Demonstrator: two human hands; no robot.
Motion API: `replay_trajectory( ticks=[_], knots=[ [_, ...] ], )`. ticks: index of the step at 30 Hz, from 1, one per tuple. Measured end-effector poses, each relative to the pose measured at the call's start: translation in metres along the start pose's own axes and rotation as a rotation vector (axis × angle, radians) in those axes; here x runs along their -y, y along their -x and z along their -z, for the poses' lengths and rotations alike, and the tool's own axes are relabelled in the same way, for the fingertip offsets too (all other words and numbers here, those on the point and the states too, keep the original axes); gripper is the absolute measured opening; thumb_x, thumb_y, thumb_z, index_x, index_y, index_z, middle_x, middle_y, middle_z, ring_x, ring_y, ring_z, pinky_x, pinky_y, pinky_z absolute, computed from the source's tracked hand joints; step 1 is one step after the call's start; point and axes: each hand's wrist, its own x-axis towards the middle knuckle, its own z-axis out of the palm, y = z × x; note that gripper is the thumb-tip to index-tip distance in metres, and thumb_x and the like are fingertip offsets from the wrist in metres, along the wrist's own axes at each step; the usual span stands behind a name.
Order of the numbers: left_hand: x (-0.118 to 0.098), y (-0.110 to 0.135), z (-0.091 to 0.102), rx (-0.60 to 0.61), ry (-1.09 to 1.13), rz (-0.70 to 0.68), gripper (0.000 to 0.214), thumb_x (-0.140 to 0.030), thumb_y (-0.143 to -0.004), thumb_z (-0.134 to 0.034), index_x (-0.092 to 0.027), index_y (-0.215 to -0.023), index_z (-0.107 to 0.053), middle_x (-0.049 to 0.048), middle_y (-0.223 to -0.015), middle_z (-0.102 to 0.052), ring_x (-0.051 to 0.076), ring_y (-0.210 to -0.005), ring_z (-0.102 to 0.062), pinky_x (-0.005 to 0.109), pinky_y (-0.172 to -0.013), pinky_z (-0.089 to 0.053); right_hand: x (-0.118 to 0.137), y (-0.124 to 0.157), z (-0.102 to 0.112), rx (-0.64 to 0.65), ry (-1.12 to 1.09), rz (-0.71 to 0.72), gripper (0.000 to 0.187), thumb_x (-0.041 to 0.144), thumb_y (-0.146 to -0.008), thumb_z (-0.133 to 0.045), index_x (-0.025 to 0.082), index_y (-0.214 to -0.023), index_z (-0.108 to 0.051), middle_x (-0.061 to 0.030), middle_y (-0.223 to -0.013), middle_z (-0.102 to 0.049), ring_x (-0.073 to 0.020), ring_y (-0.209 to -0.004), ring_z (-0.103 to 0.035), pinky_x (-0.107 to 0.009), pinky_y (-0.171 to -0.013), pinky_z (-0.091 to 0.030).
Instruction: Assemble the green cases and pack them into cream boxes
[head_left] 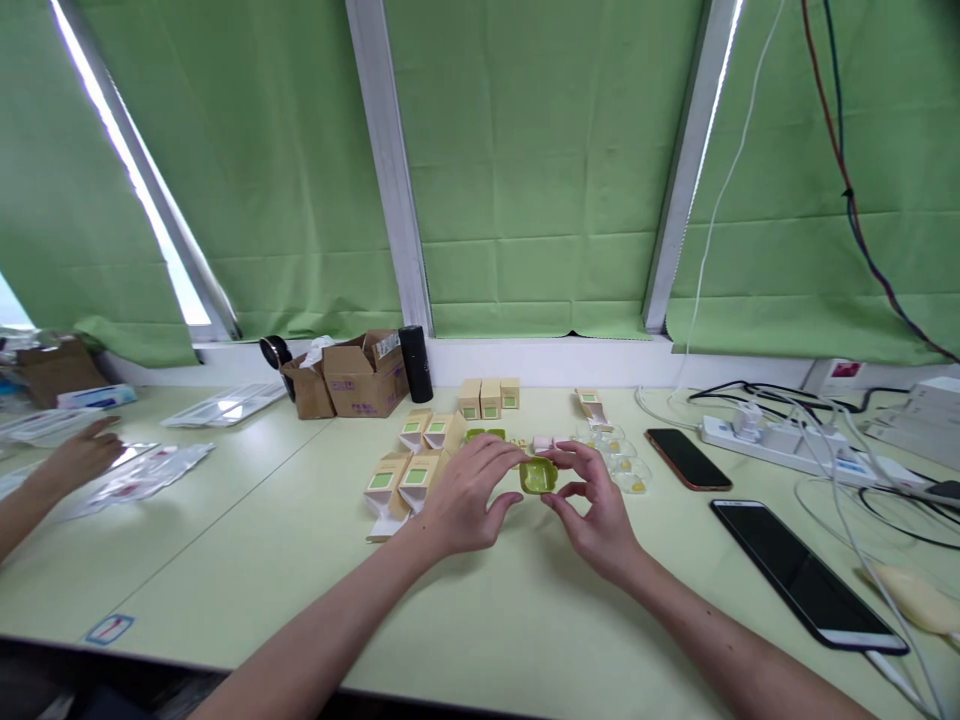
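Note:
A small green moulded container [538,477] with a hollow inside is held up above the table between my two hands. The index finger and thumb of my right hand [596,515] grip its right side. On the left side, the fingers of my left hand [476,490] meet its edge, with the thumb a little below. Beyond my left hand stand several cream boxes [387,480] with green windows, some with flaps open. Another green piece [485,435] lies behind that hand, partly hidden. Clear plastic pieces [628,472] with yellow spots sit behind my right hand.
More cream boxes [490,398] and an opened one [592,408] stand at the back. Two phones [688,459], a power strip [795,450] and loose cables lie right. A cardboard box [366,378] and black cylinder [415,364] stand back left. Another person's hand [84,455] reaches over plastic bags [154,475].

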Motion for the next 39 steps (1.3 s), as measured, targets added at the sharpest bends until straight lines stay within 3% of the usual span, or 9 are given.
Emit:
replay_trajectory(
  ticks=[8, 12, 16, 21, 26, 30, 34, 37, 39],
  knots=[
    [-0.005, -0.022, 0.004, 0.037, 0.096, 0.075, 0.038, -0.021, -0.093, -0.069, -0.020, -0.130, -0.065, 0.0118, -0.114, -0.076, 0.029, -0.107, -0.065, 0.048, -0.093, -0.056, 0.003, -0.001, 0.001, -0.034, -0.104, -0.017, 0.046, 0.032, -0.101, -0.061, 0.030, -0.141, -0.039, -0.0161, -0.139, -0.065, -0.0290, -0.130, -0.064, -0.036, -0.075, -0.064],
    [-0.002, -0.024, -0.005, -0.027, 0.287, 0.272, 0.030, -0.024, -0.088, -0.076, -0.020, -0.118, -0.073, 0.0101, -0.107, -0.076, 0.026, -0.102, -0.069, 0.043, -0.090, -0.057, 0.001, -0.002, 0.002, 0.003, -0.131, -0.051, 0.043, 0.038, -0.105, -0.056, 0.029, -0.143, -0.039, -0.0156, -0.135, -0.068, -0.0273, -0.119, -0.069, -0.034, -0.070, -0.063],
    [0.002, -0.017, -0.019, -0.069, 0.458, 0.522, 0.021, -0.029, -0.087, -0.077, -0.017, -0.104, -0.076, 0.0078, -0.096, -0.077, 0.022, -0.088, -0.071, 0.036, -0.082, -0.057, 0.002, -0.003, 0.005, 0.075, -0.068, -0.086, 0.054, 0.040, -0.104, -0.057, 0.029, -0.152, -0.037, -0.0123, -0.123, -0.072, -0.0232, -0.099, -0.073, -0.033, -0.069, -0.062],
    [0.002, -0.011, -0.026, -0.045, 0.634, 0.651, 0.027, -0.042, -0.090, -0.072, -0.016, -0.095, -0.076, 0.0081, -0.090, -0.079, 0.021, -0.083, -0.073, 0.033, -0.077, -0.057, 0.004, -0.004, 0.005, 0.092, 0.054, -0.071, 0.060, 0.034, -0.096, -0.064, 0.030, -0.152, -0.045, -0.0061, -0.106, -0.074, -0.0205, -0.089, -0.068, -0.030, -0.066, -0.059],
    [0.001, -0.009, -0.031, -0.016, 0.711, 0.689, 0.043, -0.059, -0.092, -0.067, -0.017, -0.087, -0.075, 0.0064, -0.081, -0.078, 0.021, -0.075, -0.074, 0.030, -0.071, -0.056, 0.002, -0.005, 0.004, 0.090, 0.077, -0.083, 0.046, 0.032, -0.095, -0.063, 0.028, -0.140, -0.057, -0.0031, -0.090, -0.072, -0.0192, -0.079, -0.067, -0.029, -0.061, -0.056],
    [0.000, -0.006, -0.032, 0.001, 0.651, 0.668, 0.052, -0.066, -0.096, -0.057, -0.018, -0.081, -0.072, 0.0049, -0.075, -0.075, 0.020, -0.071, -0.071, 0.029, -0.067, -0.053, 0.003, -0.006, 0.003, 0.105, 0.042, -0.115, 0.040, 0.035, -0.094, -0.064, 0.027, -0.133, -0.060, -0.0026, -0.087, -0.070, -0.0195, -0.079, -0.066, -0.028, -0.060, -0.054],
    [0.003, -0.003, -0.027, -0.009, 0.487, 0.573, 0.049, -0.052, -0.104, -0.048, -0.018, -0.077, -0.069, 0.0050, -0.078, -0.074, 0.019, -0.077, -0.068, 0.031, -0.074, -0.052, 0.002, -0.006, 0.004, 0.102, -0.037, -0.152, 0.043, 0.037, -0.094, -0.066, 0.027, -0.134, -0.057, -0.0045, -0.098, -0.070, -0.0207, -0.089, -0.065, -0.028, -0.063, -0.056],
    [0.009, 0.001, -0.026, -0.048, 0.402, 0.505, 0.022, -0.037, -0.101, -0.058, -0.019, -0.096, -0.070, 0.0065, -0.096, -0.075, 0.021, -0.091, -0.069, 0.035, -0.085, -0.055, -0.001, -0.006, 0.005, 0.095, -0.107, -0.175, 0.044, 0.039, -0.094, -0.066, 0.028, -0.135, -0.055, -0.0068, -0.109, -0.069, -0.0213, -0.095, -0.064, -0.027, -0.063, -0.057],
    [0.014, 0.004, -0.027, -0.077, 0.374, 0.440, 0.017, -0.029, -0.099, -0.062, -0.020, -0.112, -0.068, 0.0084, -0.108, -0.073, 0.022, -0.102, -0.068, 0.040, -0.094, -0.056, -0.003, -0.006, 0.005, 0.093, -0.137, -0.178, 0.043, 0.041, -0.095, -0.066, 0.027, -0.134, -0.055, -0.0081, -0.114, -0.068, -0.0222, -0.099, -0.065, -0.027, -0.062, -0.057]
  ],
)
